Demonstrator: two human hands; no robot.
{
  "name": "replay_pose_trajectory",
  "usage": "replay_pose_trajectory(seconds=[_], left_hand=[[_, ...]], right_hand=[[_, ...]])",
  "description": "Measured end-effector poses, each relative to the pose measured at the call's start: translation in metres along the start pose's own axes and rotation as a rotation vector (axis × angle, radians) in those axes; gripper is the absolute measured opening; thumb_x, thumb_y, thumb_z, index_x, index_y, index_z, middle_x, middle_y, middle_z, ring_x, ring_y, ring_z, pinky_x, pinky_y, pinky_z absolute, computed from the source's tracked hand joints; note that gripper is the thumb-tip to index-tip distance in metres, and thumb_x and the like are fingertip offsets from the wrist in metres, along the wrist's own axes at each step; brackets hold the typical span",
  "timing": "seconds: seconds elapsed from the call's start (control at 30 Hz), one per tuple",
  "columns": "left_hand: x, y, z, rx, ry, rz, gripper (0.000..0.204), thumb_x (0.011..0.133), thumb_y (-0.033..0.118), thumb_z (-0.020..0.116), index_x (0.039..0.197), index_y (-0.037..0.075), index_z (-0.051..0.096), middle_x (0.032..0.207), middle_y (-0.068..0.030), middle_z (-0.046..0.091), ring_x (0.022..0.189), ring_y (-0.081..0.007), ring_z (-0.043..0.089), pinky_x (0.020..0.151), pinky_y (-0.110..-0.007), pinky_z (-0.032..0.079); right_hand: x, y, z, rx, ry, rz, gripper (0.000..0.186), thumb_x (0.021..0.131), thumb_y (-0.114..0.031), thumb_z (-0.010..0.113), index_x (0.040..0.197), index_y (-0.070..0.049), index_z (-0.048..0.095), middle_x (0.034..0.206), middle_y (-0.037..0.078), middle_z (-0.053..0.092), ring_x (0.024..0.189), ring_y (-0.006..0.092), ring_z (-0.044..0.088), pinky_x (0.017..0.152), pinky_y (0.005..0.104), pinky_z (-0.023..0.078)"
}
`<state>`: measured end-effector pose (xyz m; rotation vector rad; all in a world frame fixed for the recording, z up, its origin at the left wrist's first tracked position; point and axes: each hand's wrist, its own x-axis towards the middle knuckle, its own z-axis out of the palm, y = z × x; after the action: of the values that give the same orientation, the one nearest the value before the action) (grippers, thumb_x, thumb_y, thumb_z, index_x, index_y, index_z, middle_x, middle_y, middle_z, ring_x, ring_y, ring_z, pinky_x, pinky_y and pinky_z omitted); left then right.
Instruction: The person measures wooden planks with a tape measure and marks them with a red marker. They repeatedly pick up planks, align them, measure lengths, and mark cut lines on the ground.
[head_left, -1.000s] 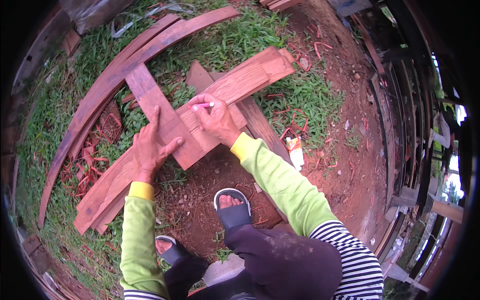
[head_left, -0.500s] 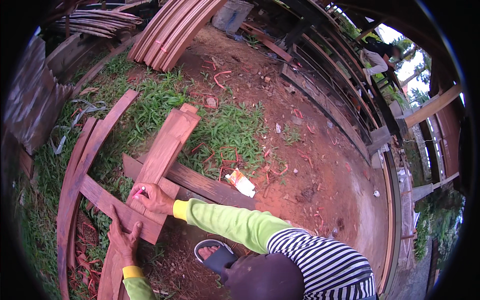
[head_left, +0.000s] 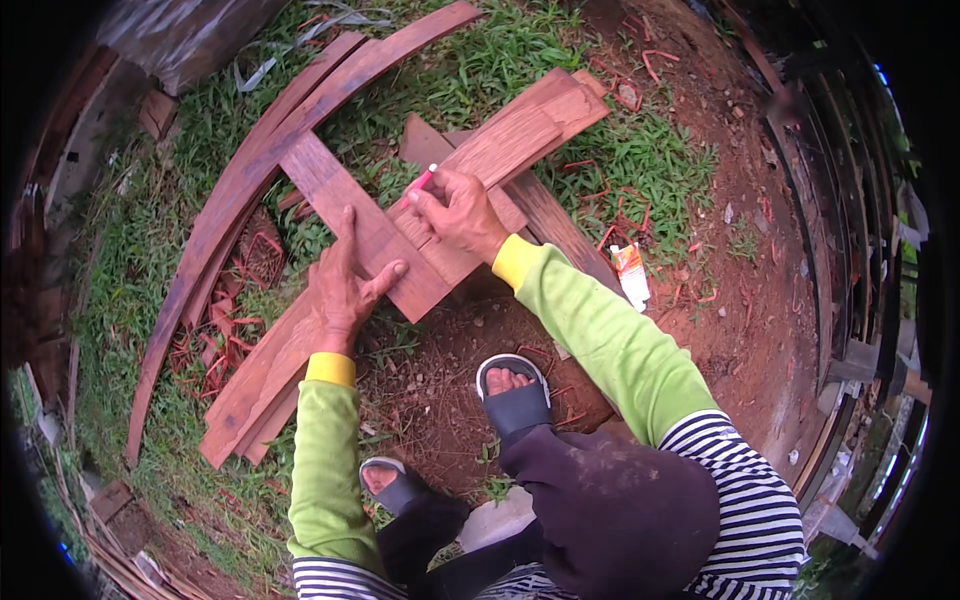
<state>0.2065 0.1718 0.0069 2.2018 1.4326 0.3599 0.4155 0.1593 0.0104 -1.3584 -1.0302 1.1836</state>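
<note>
Marking crossed boards on the grass.

I see my left hand pressed flat, fingers spread, on the short board, which lies across a long plank at mid-scene. My right hand, fingers pinched on a pink marker, touches its tip to the plank just right of the crossing. Curved planks lie far left.

We are looking down at an outdoor woodworking yard, not a room: bare reddish earth and patches of grass serve as the floor. Long curved reddish planks lie straight on the ground (no bench under them), red shavings litter the grass, and stacked timber lines the right edge.
</note>
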Motion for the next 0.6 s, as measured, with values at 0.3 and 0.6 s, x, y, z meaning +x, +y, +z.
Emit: replay_pose_trajectory(seconds=[0.3,0.6], left_hand=[[-0.003,0.012,0.008,-0.034,-0.037,-0.018,0.109,0.066,0.066,0.073,0.151,0.012,0.031,0.1,-0.0121,0.066,0.092,-0.0295,0.062,0.084,-0.041,0.044],[0.0,0.019,0.008,-0.039,-0.047,-0.012,0.11,0.067,0.066,0.073,0.151,0.009,0.031,0.107,-0.0141,0.066,0.094,-0.0298,0.061,0.087,-0.041,0.044]], right_hand=[[0.004,0.003,-0.008,-0.168,-0.087,-0.114,0.011,0.092,-0.012,0.062,0.09,-0.001,0.064,0.068,0.003,0.064,0.052,0.0062,0.056,0.044,0.0214,0.044],[0.017,0.008,-0.011,-0.423,-0.102,-0.245,0.012,0.088,-0.011,0.063,0.088,0.001,0.068,0.073,0.005,0.068,0.07,0.0073,0.063,0.063,0.0251,0.051]])
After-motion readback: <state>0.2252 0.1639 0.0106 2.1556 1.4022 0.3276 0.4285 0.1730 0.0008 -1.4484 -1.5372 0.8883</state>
